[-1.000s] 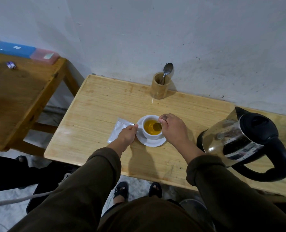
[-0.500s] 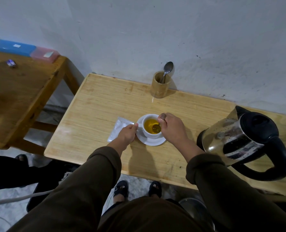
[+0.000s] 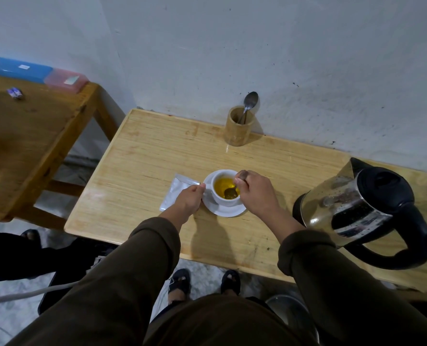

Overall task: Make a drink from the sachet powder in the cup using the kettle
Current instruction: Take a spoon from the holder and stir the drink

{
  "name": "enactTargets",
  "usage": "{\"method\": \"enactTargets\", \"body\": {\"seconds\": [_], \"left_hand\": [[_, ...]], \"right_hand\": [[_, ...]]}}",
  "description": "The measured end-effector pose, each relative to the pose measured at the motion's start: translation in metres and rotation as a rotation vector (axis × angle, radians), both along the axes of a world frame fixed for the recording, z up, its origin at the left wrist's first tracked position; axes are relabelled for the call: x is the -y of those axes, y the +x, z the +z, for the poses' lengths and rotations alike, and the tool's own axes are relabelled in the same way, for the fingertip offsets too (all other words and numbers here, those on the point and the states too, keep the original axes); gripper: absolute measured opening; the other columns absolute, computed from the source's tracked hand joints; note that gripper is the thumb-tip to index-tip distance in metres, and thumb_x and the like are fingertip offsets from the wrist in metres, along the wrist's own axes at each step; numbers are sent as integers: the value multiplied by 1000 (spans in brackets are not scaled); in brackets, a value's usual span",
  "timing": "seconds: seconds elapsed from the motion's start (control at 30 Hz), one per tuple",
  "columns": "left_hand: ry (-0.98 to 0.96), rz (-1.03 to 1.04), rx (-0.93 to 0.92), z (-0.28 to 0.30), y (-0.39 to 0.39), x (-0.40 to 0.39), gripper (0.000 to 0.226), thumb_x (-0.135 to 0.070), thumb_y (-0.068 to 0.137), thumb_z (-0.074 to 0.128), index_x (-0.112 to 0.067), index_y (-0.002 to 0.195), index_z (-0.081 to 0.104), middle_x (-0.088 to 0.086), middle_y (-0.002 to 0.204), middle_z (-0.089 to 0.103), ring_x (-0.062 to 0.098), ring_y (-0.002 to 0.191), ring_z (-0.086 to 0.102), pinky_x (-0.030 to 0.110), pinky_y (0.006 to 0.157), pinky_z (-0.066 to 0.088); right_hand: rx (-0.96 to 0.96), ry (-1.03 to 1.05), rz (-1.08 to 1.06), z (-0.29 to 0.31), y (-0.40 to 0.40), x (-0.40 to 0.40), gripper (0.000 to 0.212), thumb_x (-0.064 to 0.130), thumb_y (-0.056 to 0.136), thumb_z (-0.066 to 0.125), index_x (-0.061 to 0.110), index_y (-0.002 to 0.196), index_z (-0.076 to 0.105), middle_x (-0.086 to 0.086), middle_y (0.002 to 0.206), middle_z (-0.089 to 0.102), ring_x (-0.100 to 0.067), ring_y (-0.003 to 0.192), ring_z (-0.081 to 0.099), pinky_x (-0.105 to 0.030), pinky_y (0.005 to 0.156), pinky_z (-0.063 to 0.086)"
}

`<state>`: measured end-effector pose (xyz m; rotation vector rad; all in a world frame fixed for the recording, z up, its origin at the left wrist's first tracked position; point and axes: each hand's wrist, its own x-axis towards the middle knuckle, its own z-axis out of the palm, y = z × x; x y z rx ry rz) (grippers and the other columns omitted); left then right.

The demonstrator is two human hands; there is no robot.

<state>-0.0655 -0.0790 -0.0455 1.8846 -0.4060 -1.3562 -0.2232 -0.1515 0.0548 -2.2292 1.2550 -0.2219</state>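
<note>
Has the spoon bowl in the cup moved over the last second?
Yes. The spoon has swung from the cup's right side toward its near rim.

Bench [image 3: 137, 171]: pale wood, long edge set against the wall. Wall [image 3: 232, 46]: whitish plaster, scuffed and dark-speckled behind the bench. Second table [image 3: 32, 146]: darker wood, left of the bench, apart from it. Floor [image 3: 8, 308]: grey, mottled, visible below the bench's near edge and under the second table. Light: dim, soft, even.
</note>
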Motion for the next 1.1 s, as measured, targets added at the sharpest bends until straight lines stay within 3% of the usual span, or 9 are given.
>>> {"method": "enactTargets", "body": {"seconds": [0.07,0.13,0.23,0.37,0.53,0.7,0.83,0.97,1.1], "left_hand": [[7,-3,15,0,1,0,50,-44,98,38,-11,134,52,17,132,58,32,124,53,41,103,44],[2,-7,17,-1,1,0,51,-44,98,38,-10,133,52,18,138,55,35,131,48,44,108,40],[-2,-25,26,-2,1,0,50,-44,98,38,-9,131,54,19,130,59,35,124,53,43,105,43],[-3,-25,25,-3,2,0,49,-43,99,37,-10,129,55,9,108,61,23,100,55,36,96,44],[15,-39,29,-2,4,0,51,-47,97,38,-14,133,53,11,135,57,29,127,51,46,112,38],[13,-49,37,-2,4,0,52,-48,96,38,-13,131,55,12,133,59,30,124,53,48,110,40],[7,-44,35,-5,5,0,52,-47,96,38,-11,130,55,17,130,60,35,122,54,47,107,43],[4,-32,16,-7,4,0,51,-45,97,39,-9,130,55,9,103,56,24,95,51,35,82,42],[8,-44,24,-9,5,1,51,-47,97,38,-11,129,56,14,117,62,25,104,55,36,92,43]], "right_hand": [[-36,-68,-17,-1,-2,0,28,23,96,43,10,102,67,-9,100,68,-26,95,60,-36,77,48],[-42,-114,-34,-1,0,-1,29,22,97,42,12,108,67,-8,104,69,-25,100,57,-35,80,47],[-33,-99,-24,-1,3,-2,30,22,97,42,17,111,68,-5,108,71,-25,104,57,-36,83,47],[25,-2,-28,1,6,-2,26,24,95,50,16,104,73,-8,103,75,-26,99,64,-36,84,51],[-14,32,-28,0,0,3,30,26,94,47,7,89,69,-10,94,72,-27,90,65,-37,78,51],[-58,-98,-30,2,0,2,30,24,97,41,17,108,68,-3,109,70,-24,103,57,-37,84,49],[-25,-49,8,4,5,-3,28,25,96,46,20,111,70,-4,110,72,-25,103,57,-37,85,48],[29,23,41,6,7,-3,27,25,95,50,8,97,71,-11,99,73,-28,93,63,-35,78,48],[-25,-25,-9,3,7,2,30,26,96,45,6,101,66,-12,100,69,-29,93,61,-33,75,45]]}}
